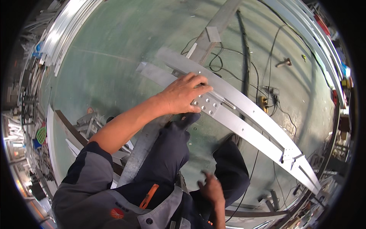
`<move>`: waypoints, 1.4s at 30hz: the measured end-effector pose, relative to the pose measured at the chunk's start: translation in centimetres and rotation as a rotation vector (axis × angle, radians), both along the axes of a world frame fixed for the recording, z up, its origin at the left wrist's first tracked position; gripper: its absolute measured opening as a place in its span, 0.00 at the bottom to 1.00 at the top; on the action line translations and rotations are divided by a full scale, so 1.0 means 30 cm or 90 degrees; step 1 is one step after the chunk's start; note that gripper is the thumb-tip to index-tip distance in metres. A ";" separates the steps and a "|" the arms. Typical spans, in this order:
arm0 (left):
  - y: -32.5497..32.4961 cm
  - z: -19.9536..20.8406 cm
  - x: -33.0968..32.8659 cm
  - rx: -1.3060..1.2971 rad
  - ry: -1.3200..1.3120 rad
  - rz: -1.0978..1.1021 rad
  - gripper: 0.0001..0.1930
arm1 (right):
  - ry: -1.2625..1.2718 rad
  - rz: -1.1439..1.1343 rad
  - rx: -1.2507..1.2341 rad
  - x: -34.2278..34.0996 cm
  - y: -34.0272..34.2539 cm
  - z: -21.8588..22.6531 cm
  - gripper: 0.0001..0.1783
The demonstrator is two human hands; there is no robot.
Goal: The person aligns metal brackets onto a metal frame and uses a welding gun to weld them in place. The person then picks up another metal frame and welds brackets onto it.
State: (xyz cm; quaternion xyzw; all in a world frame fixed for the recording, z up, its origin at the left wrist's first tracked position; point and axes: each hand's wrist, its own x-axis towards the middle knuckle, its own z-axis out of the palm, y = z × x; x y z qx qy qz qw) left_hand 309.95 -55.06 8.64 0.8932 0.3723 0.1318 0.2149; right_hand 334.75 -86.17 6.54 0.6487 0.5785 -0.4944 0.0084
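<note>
The step in hand seems to be steadying or positioning a long, silver metal frame of two narrow bars (232,124). It lies across a long, grey steel beam (224,19), its short end past the beam's left edge and its longer end far out past the right edge, above the green floor (110,30). The left hand (193,93) holds the nearer bar beside a plate-like section with round holes (206,104), thumb at its near edge, fingers over the far one. The right hand (212,189), loosely curled, apparently empty, hangs well apart from the frame, nearer the person's lap. The next move likely calls for keeping that overhanging length balanced.
</note>
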 end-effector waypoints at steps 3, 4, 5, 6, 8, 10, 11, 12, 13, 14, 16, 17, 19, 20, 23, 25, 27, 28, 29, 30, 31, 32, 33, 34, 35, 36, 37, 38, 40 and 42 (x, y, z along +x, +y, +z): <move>-0.003 0.014 0.006 -0.002 0.028 -0.003 0.43 | 0.066 0.025 -0.235 -0.089 -0.159 -0.065 0.37; -0.005 0.015 0.010 0.009 0.039 -0.001 0.42 | 0.091 0.049 -0.279 -0.094 -0.149 -0.073 0.36; -0.003 0.012 0.018 0.020 0.049 0.000 0.42 | 0.115 0.072 -0.322 -0.103 -0.120 -0.069 0.36; -0.004 0.025 0.022 0.050 0.069 -0.008 0.41 | 0.137 0.117 -0.324 -0.104 -0.134 -0.085 0.35; 0.001 0.045 0.040 0.110 0.109 -0.026 0.40 | 0.180 0.203 -0.326 -0.092 -0.159 -0.167 0.34; 0.017 0.063 0.052 0.079 0.157 -0.029 0.39 | 0.151 0.300 -0.331 -0.107 -0.187 -0.218 0.33; 0.016 0.077 0.058 0.062 0.184 -0.027 0.38 | 0.138 0.351 -0.333 -0.113 -0.199 -0.227 0.33; 0.012 0.090 0.065 0.049 0.196 -0.030 0.38 | 0.129 0.333 -0.328 -0.109 -0.209 -0.234 0.34; 0.006 0.102 0.074 0.036 0.208 -0.033 0.38 | 0.147 0.267 -0.318 -0.099 -0.228 -0.235 0.35; 0.002 0.119 0.079 0.026 0.220 -0.034 0.38 | 0.164 0.204 -0.306 -0.083 -0.250 -0.235 0.35; 0.004 0.108 0.071 0.063 0.232 -0.051 0.39 | 0.167 0.100 -0.288 -0.065 -0.288 -0.242 0.35; 0.007 0.090 0.073 0.081 0.236 -0.062 0.39 | 0.193 0.028 -0.289 -0.054 -0.299 -0.234 0.35; 0.001 0.090 0.057 0.104 0.255 -0.063 0.40 | 0.248 -0.100 -0.289 -0.035 -0.295 -0.167 0.33; -0.007 0.088 0.053 0.112 0.263 -0.065 0.40 | 0.316 -0.203 -0.296 -0.026 -0.271 -0.100 0.30; -0.006 0.105 0.073 0.091 0.287 -0.071 0.40 | 0.267 -0.313 -0.139 0.028 -0.293 -0.033 0.27; -0.013 0.108 0.077 0.109 0.284 -0.081 0.40 | 0.345 -0.419 -0.130 0.086 -0.309 0.011 0.20; -0.006 0.103 0.084 0.130 0.280 -0.096 0.40 | 0.389 -0.498 -0.077 0.138 -0.304 0.090 0.19; -0.003 0.091 0.084 0.139 0.277 -0.104 0.40 | 0.448 -0.538 -0.047 0.152 -0.290 0.157 0.19; -0.004 0.078 0.076 0.146 0.275 -0.108 0.40 | 0.507 -0.575 -0.021 0.167 -0.271 0.223 0.20; -0.001 0.066 0.073 0.152 0.265 -0.116 0.40 | 0.581 -0.588 -0.029 0.186 -0.259 0.267 0.23; 0.006 0.057 0.065 0.160 0.257 -0.122 0.40 | 0.578 -0.568 0.011 0.189 -0.228 0.314 0.35; 0.011 0.049 0.061 0.165 0.248 -0.129 0.40 | 0.607 -0.579 0.029 0.188 -0.196 0.373 0.37; 0.011 0.049 0.056 0.176 0.239 -0.137 0.40 | 0.637 -0.589 0.048 0.186 -0.162 0.419 0.40; 0.011 0.047 0.050 0.186 0.230 -0.144 0.40 | 0.661 -0.584 0.059 0.188 -0.126 0.439 0.39; 0.007 0.052 0.047 0.196 0.221 -0.151 0.39 | 0.685 -0.578 0.069 0.189 -0.091 0.452 0.37; 0.004 0.055 0.047 0.175 0.218 -0.144 0.39 | 0.710 -0.573 0.079 0.187 -0.058 0.458 0.36; 0.002 0.056 0.048 0.155 0.215 -0.137 0.39 | 0.718 -0.583 0.074 0.177 -0.026 0.449 0.36; 0.003 0.063 0.051 0.135 0.213 -0.130 0.39 | 0.727 -0.593 0.071 0.163 0.009 0.425 0.37; -0.001 0.060 0.054 0.141 0.187 -0.133 0.37 | 0.746 -0.609 0.051 0.148 0.061 0.363 0.37; -0.004 0.051 0.043 0.138 0.161 -0.133 0.34 | 0.779 -0.625 0.014 0.130 0.099 0.305 0.35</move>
